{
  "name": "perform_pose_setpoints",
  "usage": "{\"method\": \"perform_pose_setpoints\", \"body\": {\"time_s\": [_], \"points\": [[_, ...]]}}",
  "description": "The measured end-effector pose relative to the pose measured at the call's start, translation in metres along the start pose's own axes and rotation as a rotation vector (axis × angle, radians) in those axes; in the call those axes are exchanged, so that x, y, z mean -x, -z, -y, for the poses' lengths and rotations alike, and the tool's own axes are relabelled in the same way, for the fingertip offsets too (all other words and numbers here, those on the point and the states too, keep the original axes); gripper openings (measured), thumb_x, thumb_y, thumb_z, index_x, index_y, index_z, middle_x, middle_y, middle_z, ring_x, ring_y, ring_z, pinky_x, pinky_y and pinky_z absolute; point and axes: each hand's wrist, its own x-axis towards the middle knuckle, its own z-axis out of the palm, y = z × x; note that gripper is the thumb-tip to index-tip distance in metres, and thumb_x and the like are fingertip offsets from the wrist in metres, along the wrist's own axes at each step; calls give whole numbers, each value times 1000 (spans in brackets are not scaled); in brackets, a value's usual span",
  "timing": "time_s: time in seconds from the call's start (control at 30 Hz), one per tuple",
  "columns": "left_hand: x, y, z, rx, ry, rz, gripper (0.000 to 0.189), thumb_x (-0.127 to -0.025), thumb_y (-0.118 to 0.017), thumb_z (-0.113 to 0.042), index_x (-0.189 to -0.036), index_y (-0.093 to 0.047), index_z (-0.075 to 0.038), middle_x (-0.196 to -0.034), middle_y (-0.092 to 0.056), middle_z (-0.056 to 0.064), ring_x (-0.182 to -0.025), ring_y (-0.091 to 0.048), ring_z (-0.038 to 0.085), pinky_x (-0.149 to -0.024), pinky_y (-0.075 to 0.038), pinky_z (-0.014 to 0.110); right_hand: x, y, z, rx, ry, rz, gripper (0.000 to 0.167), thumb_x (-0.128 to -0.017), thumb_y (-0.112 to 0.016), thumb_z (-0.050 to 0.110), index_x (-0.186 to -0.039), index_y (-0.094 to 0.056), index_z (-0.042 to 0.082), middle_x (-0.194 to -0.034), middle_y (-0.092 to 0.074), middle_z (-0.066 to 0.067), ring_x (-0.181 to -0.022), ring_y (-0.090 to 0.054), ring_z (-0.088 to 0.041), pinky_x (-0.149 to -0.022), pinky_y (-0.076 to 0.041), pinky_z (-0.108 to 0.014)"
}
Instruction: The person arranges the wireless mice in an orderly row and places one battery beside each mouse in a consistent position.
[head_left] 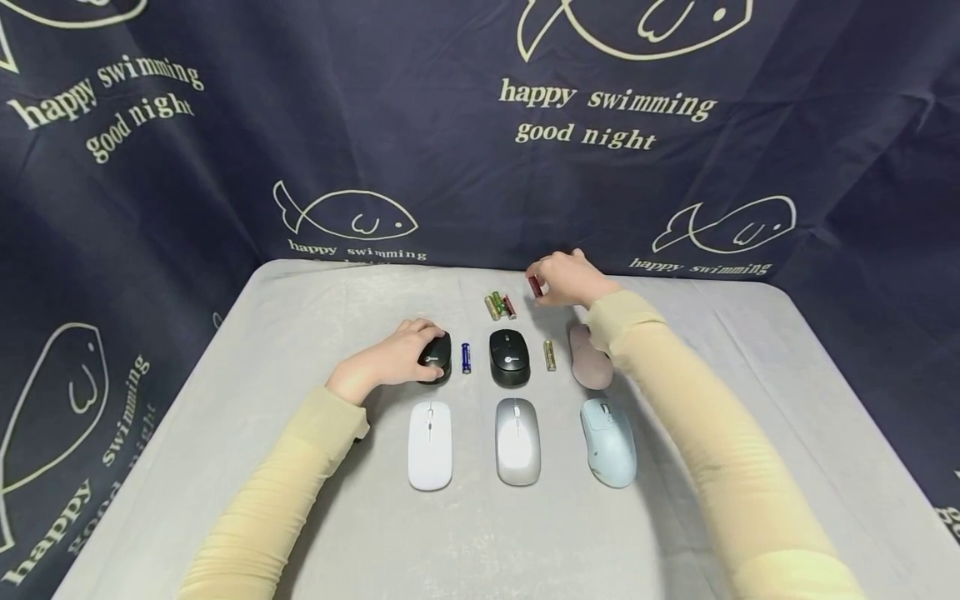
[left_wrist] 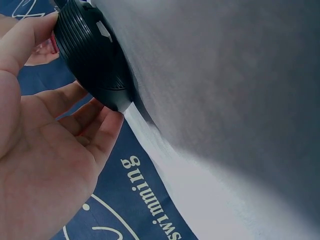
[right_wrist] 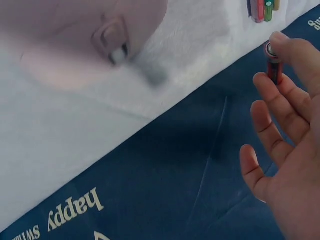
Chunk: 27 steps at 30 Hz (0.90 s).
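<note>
At the left of the back row, my left hand (head_left: pixel 393 357) holds a black computer mouse (head_left: pixel 438 353) by its sides. In the left wrist view, the thumb and fingers grip the ribbed edge of that mouse (left_wrist: pixel 92 55). My right hand (head_left: pixel 568 280) is raised near the table's far edge, pinching a red battery (head_left: pixel 535 287). The right wrist view shows this battery (right_wrist: pixel 274 69) between thumb and fingertips, one end facing the camera. Several batteries (head_left: pixel 500 306) in green, gold and red lie left of the right hand. A pink mouse (head_left: pixel 591 360) is partly hidden by the right sleeve.
A blue battery (head_left: pixel 466 358) and a gold battery (head_left: pixel 550 356) flank a second black mouse (head_left: pixel 510 360). Nearer the front are a white mouse (head_left: pixel 431 450), a silver mouse (head_left: pixel 517 446) and a light blue mouse (head_left: pixel 609 446). A dark blue printed curtain (head_left: pixel 465 167) hangs behind the table.
</note>
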Motion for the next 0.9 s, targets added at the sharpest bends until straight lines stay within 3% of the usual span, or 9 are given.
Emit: {"method": "perform_pose_setpoints", "body": {"time_s": [0.2, 0.47, 0.9], "points": [[0, 0, 0, 5, 0, 5, 68, -83, -68, -30, -136, -44, 3, -141, -38, 23, -128, -34, 37, -103, -37, 47, 9, 9, -3, 8, 19, -33, 36, -72, -78, 28, -102, -68, 12, -96, -69, -2, -89, -61, -23, -77, -38, -50], [0, -1, 0, 10, -4, 1, 67, -82, -68, -30, -136, -44, 3, -140, -39, 22, -127, -35, 37, -104, -36, 47, 22, 20, -7, 47, 37, -65, 46, -70, -78, 33, -109, -68, 13, -110, -65, -4, -103, -56, -30, -79, -38, -52], [0, -1, -1, -8, -14, -8, 66, -82, -68, -29, -135, -45, 4, -139, -41, 23, -126, -36, 37, -104, -36, 47, 46, 35, -11, 81, 58, -122, 42, -67, -79, 36, -102, -69, 14, -102, -65, -1, -97, -54, -26, -76, -37, -48]]}}
